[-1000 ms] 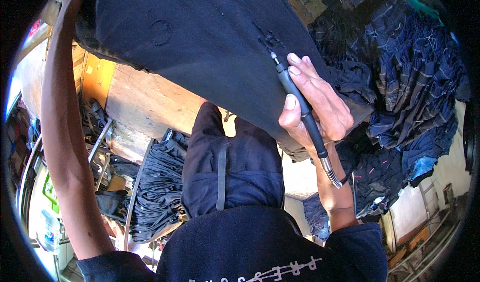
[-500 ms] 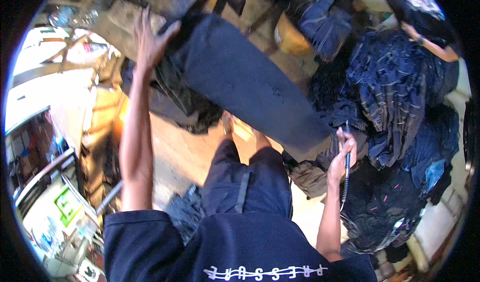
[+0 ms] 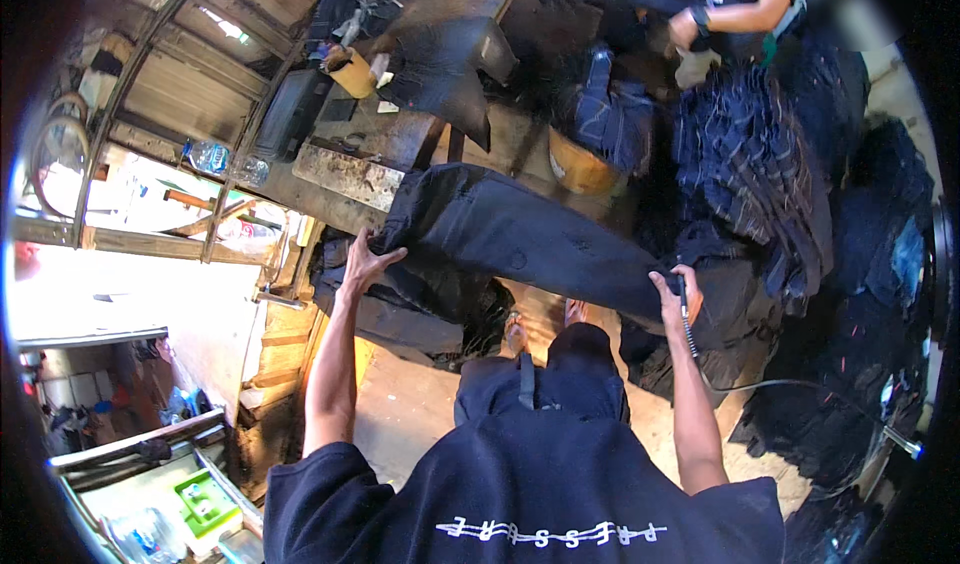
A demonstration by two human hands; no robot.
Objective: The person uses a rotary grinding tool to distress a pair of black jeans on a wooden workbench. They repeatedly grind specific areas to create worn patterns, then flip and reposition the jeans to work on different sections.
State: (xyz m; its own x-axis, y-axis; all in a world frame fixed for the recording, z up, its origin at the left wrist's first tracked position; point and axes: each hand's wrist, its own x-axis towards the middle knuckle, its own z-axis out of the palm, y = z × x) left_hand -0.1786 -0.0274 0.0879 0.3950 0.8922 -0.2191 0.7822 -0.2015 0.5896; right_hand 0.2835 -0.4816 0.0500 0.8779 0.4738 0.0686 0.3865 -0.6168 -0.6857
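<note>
In the head view, the dark jeans leg [image 3: 520,239] lay stretched across the middle of the frame, running from upper left to lower right over a padded form. The left hand [image 3: 365,262] pressed flat on the left end of the cloth, fingers spread and apart, clasping nothing. The right hand [image 3: 672,289] sat at the lower right end of the same leg, its grip closed around a slim pen-like tool [image 3: 685,314] whose cable [image 3: 780,389] trailed toward the right edge. The cloth thus spanned between both hands. Above, a worn wooden desk [image 3: 345,169] carried a yellow cup [image 3: 352,72]. Heaps of dark jeans [image 3: 760,154] filled the right side, where another person's arm [image 3: 745,19] showed at the top.
</note>
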